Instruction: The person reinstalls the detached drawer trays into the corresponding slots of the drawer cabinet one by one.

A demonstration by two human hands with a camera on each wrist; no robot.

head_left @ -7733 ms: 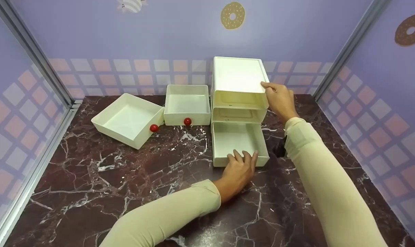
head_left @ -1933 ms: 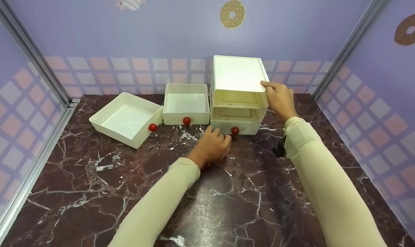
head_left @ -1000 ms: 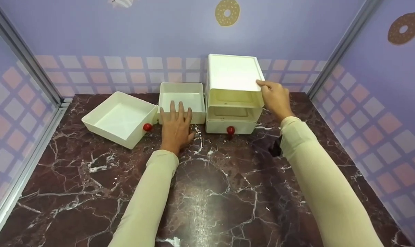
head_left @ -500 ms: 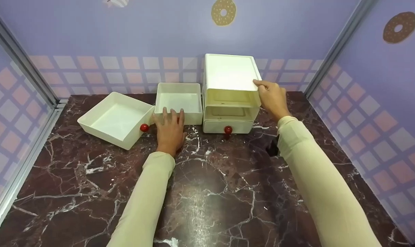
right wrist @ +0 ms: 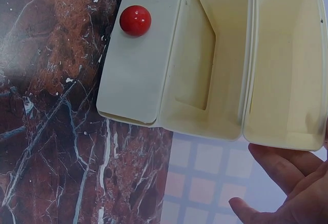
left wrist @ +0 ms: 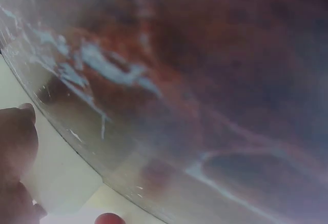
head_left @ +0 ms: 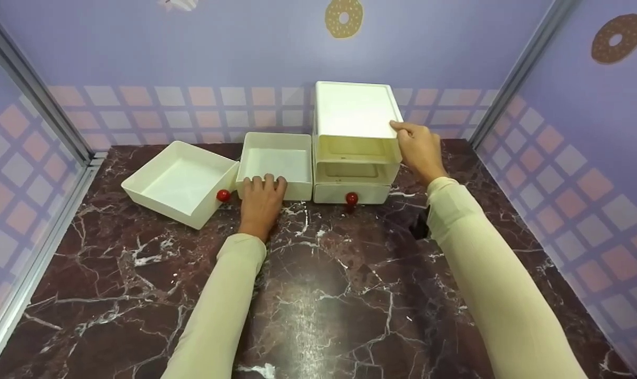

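Note:
A white drawer cabinet stands against the back wall, its two upper slots without drawers. A drawer with a red knob sits in its lowest slot. To the left is a loose white drawer; my left hand has its fingers curled over that drawer's front rim, hiding the knob. My right hand holds the cabinet's upper right front edge, and in the right wrist view its fingertips lie against the cabinet's side. Another loose drawer lies angled farther left, its red knob facing right.
Everything stands on a dark red marbled tabletop with white veins. Purple walls with a checkered band enclose it at the back and sides. A small black object lies by the right sleeve.
The lowest drawer has been pushed into the cabinet. My left hand has moved left to the middle drawer, curled over its rim and drawn it slightly towards me. The right hand stays on the cabinet.

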